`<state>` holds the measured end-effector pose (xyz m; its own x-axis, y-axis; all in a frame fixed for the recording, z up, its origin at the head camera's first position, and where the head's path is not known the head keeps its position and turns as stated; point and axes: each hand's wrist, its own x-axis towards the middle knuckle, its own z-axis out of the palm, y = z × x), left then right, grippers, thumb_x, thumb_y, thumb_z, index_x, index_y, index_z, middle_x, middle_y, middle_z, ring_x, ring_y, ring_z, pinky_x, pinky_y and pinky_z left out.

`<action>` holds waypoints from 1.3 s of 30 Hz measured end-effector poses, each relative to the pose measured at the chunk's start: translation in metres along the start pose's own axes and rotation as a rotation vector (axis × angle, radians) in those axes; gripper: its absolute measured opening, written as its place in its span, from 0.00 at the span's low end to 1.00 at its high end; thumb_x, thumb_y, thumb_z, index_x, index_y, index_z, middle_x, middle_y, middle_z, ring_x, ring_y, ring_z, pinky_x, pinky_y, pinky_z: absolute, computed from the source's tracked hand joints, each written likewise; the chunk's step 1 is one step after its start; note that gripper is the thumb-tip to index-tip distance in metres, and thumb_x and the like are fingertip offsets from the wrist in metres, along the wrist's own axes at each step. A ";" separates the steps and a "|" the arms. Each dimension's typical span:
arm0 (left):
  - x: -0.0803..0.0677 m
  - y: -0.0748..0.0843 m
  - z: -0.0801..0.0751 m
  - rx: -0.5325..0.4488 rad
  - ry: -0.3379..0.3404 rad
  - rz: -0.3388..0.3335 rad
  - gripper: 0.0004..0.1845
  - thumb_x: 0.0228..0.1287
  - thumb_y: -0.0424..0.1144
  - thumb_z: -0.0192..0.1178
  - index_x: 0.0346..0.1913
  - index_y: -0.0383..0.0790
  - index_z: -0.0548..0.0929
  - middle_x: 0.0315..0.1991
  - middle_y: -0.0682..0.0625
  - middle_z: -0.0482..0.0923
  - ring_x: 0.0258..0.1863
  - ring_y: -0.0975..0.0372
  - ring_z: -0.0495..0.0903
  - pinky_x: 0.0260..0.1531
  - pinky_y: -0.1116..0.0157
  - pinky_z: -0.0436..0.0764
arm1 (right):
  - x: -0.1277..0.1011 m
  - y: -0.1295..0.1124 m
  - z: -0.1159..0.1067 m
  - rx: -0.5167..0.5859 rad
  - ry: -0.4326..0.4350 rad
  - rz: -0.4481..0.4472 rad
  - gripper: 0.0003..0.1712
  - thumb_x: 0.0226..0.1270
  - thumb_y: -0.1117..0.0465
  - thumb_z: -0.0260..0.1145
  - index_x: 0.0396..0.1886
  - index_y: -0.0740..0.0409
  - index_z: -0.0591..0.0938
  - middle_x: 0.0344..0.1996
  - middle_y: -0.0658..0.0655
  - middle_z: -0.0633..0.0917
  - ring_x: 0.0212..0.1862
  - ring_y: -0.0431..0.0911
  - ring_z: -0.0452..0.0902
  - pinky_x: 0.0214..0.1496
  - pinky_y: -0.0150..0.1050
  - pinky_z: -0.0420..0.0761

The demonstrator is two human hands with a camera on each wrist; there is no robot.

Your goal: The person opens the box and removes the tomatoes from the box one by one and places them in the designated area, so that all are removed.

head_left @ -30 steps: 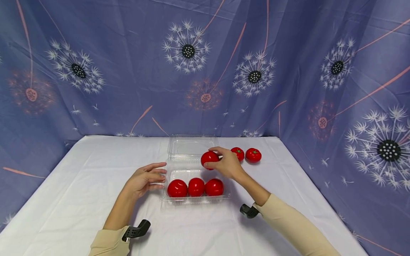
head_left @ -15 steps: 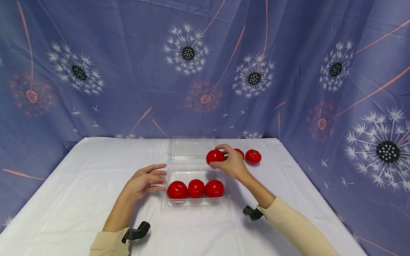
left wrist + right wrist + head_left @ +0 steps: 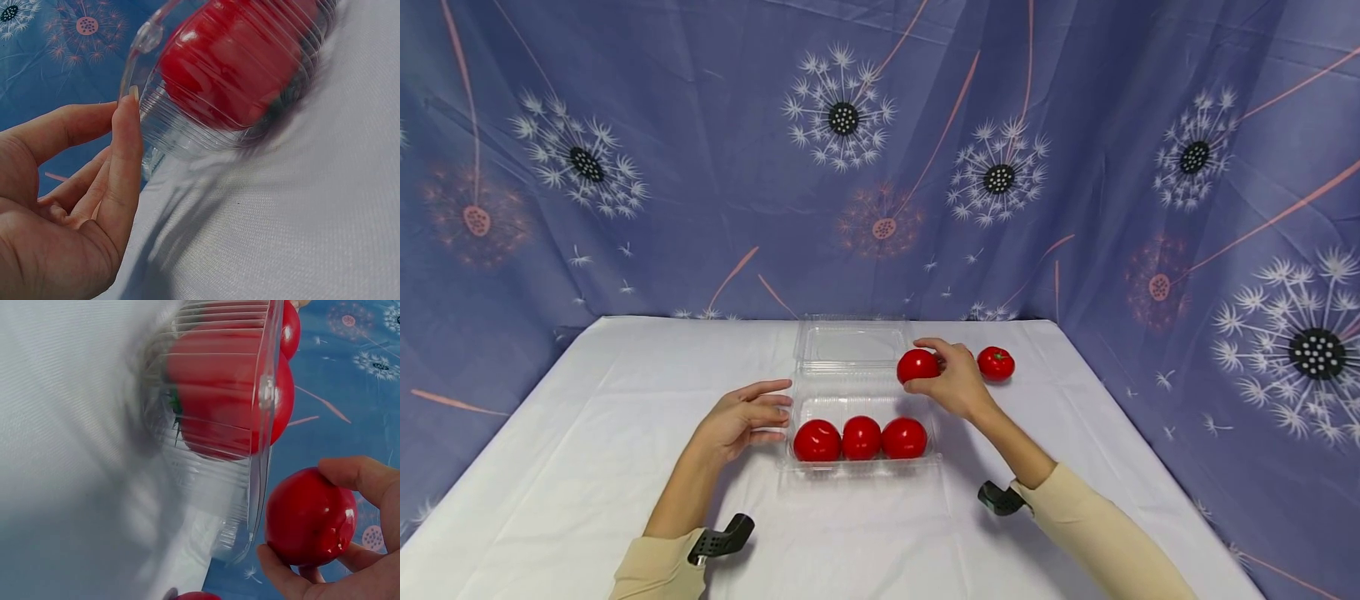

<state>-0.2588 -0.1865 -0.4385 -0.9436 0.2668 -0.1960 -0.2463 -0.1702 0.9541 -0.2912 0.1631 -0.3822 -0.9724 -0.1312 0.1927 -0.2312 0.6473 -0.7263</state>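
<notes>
Held tomato: pinched between thumb and curled fingers of the right hand, above the clear box's right rear edge.
Packed: three tomatoes fill the front row.
Left: back row bare; one tomato on the white cloth.
Left hand: straight fingers against the box's side.

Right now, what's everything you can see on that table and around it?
Tomatoes in the box: three, red, in a row in the near half of the clear box.
Held tomato: one, red, in the right hand, beside the box's far right.
Loose tomato: one, red, on the cloth at far right; another may be hidden behind the hand.
Clear box: one, see-through plastic, lid open, mid-table.
Tablecloth: one, white.
Backdrop: one, blue with dandelion print.
Left hand: fingers straight, touching the box's left edge.
Right hand: holds a tomato.
</notes>
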 end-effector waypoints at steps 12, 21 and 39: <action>-0.001 0.001 0.001 -0.007 -0.002 0.001 0.36 0.63 0.26 0.62 0.75 0.32 0.65 0.50 0.49 0.83 0.36 0.62 0.86 0.35 0.64 0.89 | -0.003 0.003 -0.005 -0.032 0.012 0.048 0.35 0.49 0.57 0.80 0.61 0.51 0.82 0.53 0.65 0.76 0.57 0.57 0.71 0.56 0.54 0.83; -0.001 0.000 0.001 -0.012 -0.003 0.000 0.35 0.63 0.25 0.62 0.74 0.33 0.67 0.50 0.49 0.83 0.35 0.62 0.87 0.35 0.64 0.89 | -0.005 0.010 -0.009 0.016 0.015 0.018 0.35 0.51 0.55 0.80 0.62 0.51 0.82 0.54 0.61 0.82 0.54 0.56 0.77 0.50 0.49 0.85; 0.002 -0.002 -0.001 -0.007 0.003 -0.005 0.36 0.63 0.26 0.63 0.75 0.34 0.66 0.51 0.49 0.83 0.36 0.62 0.87 0.36 0.64 0.89 | -0.010 0.013 -0.017 0.060 0.002 0.070 0.36 0.53 0.57 0.80 0.62 0.52 0.77 0.54 0.62 0.83 0.54 0.56 0.80 0.54 0.50 0.84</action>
<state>-0.2602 -0.1869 -0.4407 -0.9430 0.2651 -0.2014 -0.2525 -0.1753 0.9516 -0.2837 0.1862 -0.3825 -0.9862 -0.0861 0.1414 -0.1644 0.6088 -0.7761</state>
